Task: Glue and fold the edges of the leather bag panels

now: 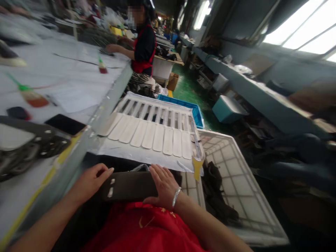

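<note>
A dark brown flat strip (131, 185), with two pale marks near its left end, lies across in front of my red apron. My right hand (165, 185) rests flat on its right part, fingers stretched out; a silver bracelet circles the wrist. By the strip's left end, my left hand (90, 183) is curled, its thumb and forefinger closed together; whether it grips the strip or something small cannot be made out. Just beyond both hands, several white round-ended pieces (149, 134) lie side by side on a white slatted rack (157, 108).
Left stands a white-covered table (86, 77) with a phone (65, 124), a green-tipped bottle (33, 96) and dark strapped pieces (49, 141). A white crate (236, 175) holding dark items is at right, a blue crate (198, 115) behind the rack. A person (144, 38) works farther along.
</note>
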Motion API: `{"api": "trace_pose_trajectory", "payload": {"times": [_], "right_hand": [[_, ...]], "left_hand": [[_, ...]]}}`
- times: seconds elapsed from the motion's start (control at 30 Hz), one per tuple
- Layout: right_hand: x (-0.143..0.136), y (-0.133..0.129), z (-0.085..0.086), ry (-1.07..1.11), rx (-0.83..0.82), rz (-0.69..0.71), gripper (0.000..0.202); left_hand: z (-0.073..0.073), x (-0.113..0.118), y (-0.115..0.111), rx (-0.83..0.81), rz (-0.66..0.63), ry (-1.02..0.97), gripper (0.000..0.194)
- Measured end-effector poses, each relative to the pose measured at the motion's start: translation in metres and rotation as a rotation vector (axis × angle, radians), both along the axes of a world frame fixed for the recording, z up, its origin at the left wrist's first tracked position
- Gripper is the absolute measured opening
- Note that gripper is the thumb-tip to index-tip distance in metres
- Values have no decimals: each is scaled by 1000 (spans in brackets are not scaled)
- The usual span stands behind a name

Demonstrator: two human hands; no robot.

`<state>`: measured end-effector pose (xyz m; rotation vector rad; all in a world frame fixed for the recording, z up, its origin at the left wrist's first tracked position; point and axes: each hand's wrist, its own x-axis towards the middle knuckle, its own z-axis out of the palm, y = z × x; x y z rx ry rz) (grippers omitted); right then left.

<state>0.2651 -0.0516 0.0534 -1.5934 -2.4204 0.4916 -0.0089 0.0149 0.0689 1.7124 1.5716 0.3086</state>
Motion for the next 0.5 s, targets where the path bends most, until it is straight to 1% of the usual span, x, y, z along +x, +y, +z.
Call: {"api": "trace_pose_trajectory", "payload": {"times": [0.03, 0.1, 0.17, 0.2, 0.27, 0.33, 0.43, 0.5], "right_hand": [[-12, 4, -4, -26, -1, 57, 102], [-33, 12, -12, -71, 11, 139, 102], [-51, 18, -16, -98, 38, 197, 103], [-59, 20, -16, -105, 48, 221, 104], [-74, 22, -12, -114, 53, 251, 104], [-88, 24, -8, -128, 38, 252, 103], [-106, 25, -4, -150, 7, 204, 99], [-114, 26, -5, -151, -6, 167, 95]], "left_hand": [[-6, -12, -6, -49, 22, -80, 41], [-19, -25, -20, -151, 84, -258, 40], [-30, -28, -32, -244, 166, -401, 40], [-34, -27, -36, -271, 196, -446, 40], [-36, -24, -39, -268, 202, -448, 40], [-35, -24, -37, -188, 149, -365, 40], [-36, -26, -29, -53, 69, -272, 38], [-40, -28, -24, -31, 50, -260, 38]]}}
